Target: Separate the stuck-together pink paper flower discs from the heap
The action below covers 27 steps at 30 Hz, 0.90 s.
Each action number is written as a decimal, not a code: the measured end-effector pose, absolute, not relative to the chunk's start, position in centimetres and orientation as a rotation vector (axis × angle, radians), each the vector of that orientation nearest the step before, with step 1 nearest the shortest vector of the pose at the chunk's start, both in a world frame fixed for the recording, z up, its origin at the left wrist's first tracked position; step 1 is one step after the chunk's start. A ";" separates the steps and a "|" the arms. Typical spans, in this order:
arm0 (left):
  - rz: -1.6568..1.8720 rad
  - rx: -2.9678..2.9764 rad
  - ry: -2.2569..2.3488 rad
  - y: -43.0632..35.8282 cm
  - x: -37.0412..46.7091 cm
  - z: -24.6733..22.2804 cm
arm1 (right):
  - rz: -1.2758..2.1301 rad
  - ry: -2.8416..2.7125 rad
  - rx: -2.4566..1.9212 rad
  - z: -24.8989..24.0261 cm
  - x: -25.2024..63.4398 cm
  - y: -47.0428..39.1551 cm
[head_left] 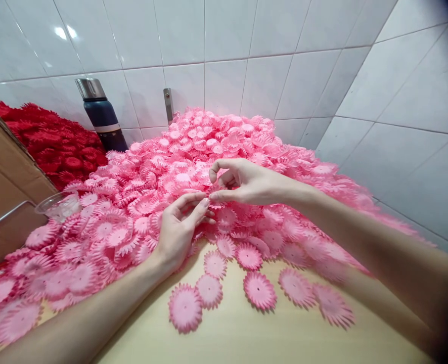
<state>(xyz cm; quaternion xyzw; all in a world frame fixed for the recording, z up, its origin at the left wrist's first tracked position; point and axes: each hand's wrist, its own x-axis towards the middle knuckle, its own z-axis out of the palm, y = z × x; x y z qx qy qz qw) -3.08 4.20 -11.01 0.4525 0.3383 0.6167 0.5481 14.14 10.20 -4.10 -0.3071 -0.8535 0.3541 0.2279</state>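
Note:
My left hand [178, 227] reaches in from the lower left, its thumb and index finger pinched at the front of a large heap of pink scalloped flower discs [140, 202]. Against those fingertips rests the thumb of my right hand [242, 183], whose fingers are curled. Whatever sits between the fingertips is too small to name. Just below the hands, several loose discs lie flat on the pale table, among them a darker-edged pink disc [259, 290] with a small centre hole and another pink disc [185, 307].
A dark blue bottle [101, 116] with a metal cap stands behind the heap, beside a red heap [57, 141]. At left are a cardboard box [11, 162] and a clear plastic cup [59, 206]. White tiled walls [227, 40] bound the wooden table [242, 338].

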 end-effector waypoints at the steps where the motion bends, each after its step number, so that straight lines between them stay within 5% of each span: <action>1: 1.458 1.081 0.807 4.2 -3.1 -11.0 | 0.956 -2.363 -0.835 -4.1 14.1 10.1; 27: 1.417 1.062 0.820 4.1 -3.1 -11.3 | 0.656 -2.387 -0.645 -4.4 12.9 9.5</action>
